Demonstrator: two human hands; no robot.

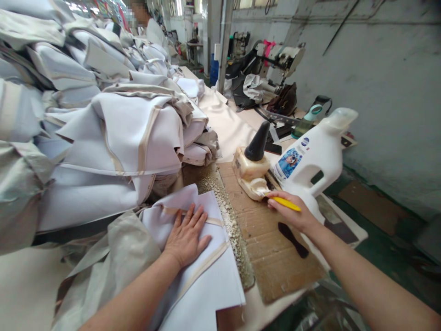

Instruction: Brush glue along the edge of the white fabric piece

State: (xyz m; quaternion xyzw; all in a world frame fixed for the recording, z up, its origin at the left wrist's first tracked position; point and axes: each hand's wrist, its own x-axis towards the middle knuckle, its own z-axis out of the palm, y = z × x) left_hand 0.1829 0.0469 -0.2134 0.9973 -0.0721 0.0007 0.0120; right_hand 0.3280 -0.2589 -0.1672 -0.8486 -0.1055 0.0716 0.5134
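Observation:
My left hand (189, 236) lies flat with fingers spread on a white fabric piece (210, 276) that has beige tape strips across it. Between the fingers of my right hand (292, 210) is a yellow-handled brush (288, 204). Its tip is at the opening of a cream-coloured glue pot (253, 177), which has a black cone (258, 141) on top. The bristles are hard to make out there. Below my right hand, a dark, narrow-waisted tool (292, 240) rests on a cardboard sheet (275, 271). A strip crusted with dried glue (237, 239) runs along the fabric's right edge.
A large heap of white sewn pieces (120, 124) rises at the left and back. Right of the pot stands a big white jug (319, 151), with a green bottle (308, 120) behind it. Farther back are a sewing machine (284, 59) by the wall and another person (155, 32).

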